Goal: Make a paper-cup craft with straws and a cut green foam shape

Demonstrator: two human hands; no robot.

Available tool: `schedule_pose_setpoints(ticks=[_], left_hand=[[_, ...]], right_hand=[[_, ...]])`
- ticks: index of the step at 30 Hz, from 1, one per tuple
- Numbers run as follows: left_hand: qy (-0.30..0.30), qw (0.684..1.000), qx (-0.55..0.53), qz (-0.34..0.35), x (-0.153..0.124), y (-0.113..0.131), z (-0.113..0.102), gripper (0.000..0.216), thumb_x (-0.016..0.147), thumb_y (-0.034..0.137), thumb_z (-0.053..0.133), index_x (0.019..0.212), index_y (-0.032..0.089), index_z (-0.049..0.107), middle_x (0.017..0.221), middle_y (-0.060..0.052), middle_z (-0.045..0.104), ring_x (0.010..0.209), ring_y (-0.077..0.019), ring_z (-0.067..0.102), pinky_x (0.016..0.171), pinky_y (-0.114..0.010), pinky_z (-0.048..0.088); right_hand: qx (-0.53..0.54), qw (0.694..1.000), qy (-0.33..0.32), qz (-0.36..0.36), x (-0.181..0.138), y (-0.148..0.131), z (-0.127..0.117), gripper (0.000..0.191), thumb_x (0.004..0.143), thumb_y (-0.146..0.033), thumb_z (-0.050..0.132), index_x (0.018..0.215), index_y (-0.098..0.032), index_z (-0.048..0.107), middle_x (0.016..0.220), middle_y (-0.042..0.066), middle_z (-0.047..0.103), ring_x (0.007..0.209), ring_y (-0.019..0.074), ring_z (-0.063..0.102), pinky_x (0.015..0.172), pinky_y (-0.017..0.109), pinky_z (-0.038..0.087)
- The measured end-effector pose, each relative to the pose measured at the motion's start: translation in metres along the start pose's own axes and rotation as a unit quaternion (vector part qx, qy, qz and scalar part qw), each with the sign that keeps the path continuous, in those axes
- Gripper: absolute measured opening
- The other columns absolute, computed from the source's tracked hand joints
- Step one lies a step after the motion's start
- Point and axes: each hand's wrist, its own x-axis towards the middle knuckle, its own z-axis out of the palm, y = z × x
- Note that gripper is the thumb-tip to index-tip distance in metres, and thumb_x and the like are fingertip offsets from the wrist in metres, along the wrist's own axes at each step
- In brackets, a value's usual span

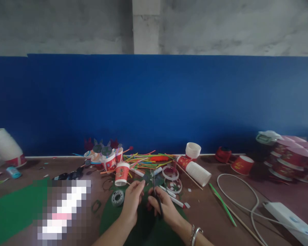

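Note:
My right hand [168, 206] grips a pair of scissors [157, 201] by the black handles, with the blades pointing away from me. Close by on the left, the fingers of my left hand [132, 198] are pinched together; what they hold, if anything, is too small and dark to make out. Both hands are above a dark green round sheet [107, 218]. A roll of tape [117, 197] lies just left of my left hand. Beyond my hands are white markers [178, 202] and two clear rings [170, 173] with paper scraps.
Coloured pipe cleaners [143, 160] are heaped at the back. Decorated paper cups [109, 162] stand left of them, and a stack of cups [197, 173] lies to the right. A power strip [290, 218] with a looped cable sits at right. Green sheet [17, 208] lies left.

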Motion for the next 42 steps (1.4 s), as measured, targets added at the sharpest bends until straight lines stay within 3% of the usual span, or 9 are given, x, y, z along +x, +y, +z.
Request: schedule_pose_setpoints(ticks=[15, 29, 42], left_hand=[[-0.022, 0.996, -0.067, -0.050, -0.011, -0.003, 0.007, 0.036, 0.063, 0.046, 0.072, 0.060, 0.017, 0.051, 0.051, 0.007, 0.046, 0.039, -0.0064, 0.041, 0.038, -0.018, 0.027], [-0.029, 0.997, -0.058, -0.045, -0.012, -0.003, 0.007, 0.035, 0.064, 0.043, 0.074, 0.061, 0.017, 0.051, 0.054, 0.007, 0.047, 0.045, -0.0060, 0.039, 0.043, -0.017, 0.028], [-0.033, 0.997, -0.058, -0.050, -0.012, 0.000, 0.007, 0.037, 0.062, 0.044, 0.075, 0.060, 0.017, 0.051, 0.052, 0.008, 0.044, 0.044, -0.0053, 0.034, 0.042, -0.018, 0.023]], right_hand=[[0.002, 1.000, -0.008, -0.006, -0.001, 0.005, 0.005, 0.041, 0.075, -0.055, 0.062, 0.080, -0.017, 0.048, 0.058, -0.004, 0.053, 0.049, 0.0091, 0.051, 0.041, 0.017, 0.037], [0.003, 1.000, 0.021, -0.022, -0.003, -0.003, 0.008, 0.037, 0.075, -0.050, 0.065, 0.074, -0.019, 0.045, 0.053, -0.007, 0.047, 0.044, 0.0062, 0.043, 0.039, 0.016, 0.032], [-0.007, 0.999, 0.039, 0.005, -0.002, -0.003, 0.009, 0.043, 0.070, -0.058, 0.065, 0.075, -0.019, 0.046, 0.048, -0.007, 0.047, 0.039, 0.0068, 0.043, 0.038, 0.017, 0.035]])
